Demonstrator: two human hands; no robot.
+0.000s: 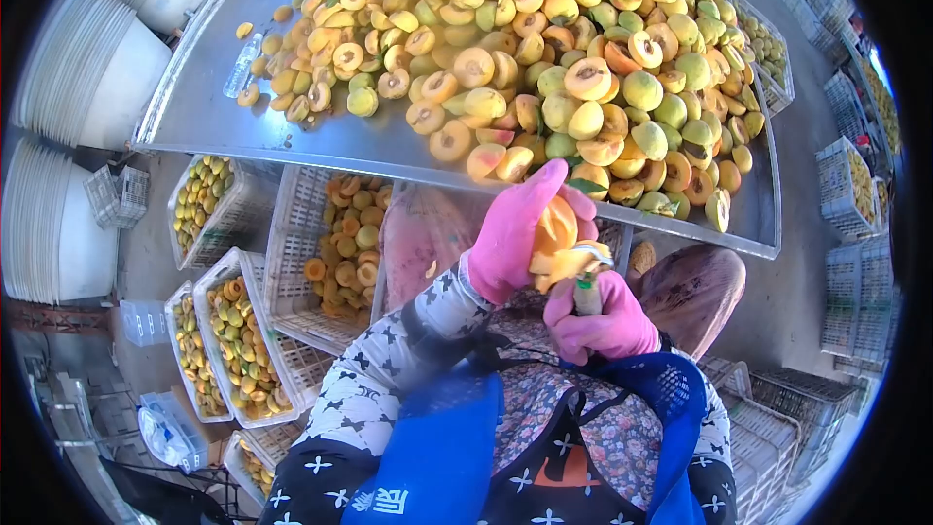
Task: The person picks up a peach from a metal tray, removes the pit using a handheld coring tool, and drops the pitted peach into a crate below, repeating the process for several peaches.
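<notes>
Both hands wear pink gloves and meet above the lap, just in front of the metal table's near edge. My left hand is wrapped round a cut yellow-orange fruit. My right hand grips the pale handle of a small tool with a green band. The tool's upper end is against the fruit's lower side, where orange flesh hangs loose. Halved and whole fruits lie heaped on the metal table beyond the hands.
A clear plastic bottle lies on the table's left part. Crates of fruit stand at the lower left, with another crate beside my left knee. Stacked crates are at the lower right. White stacked tubs stand far left.
</notes>
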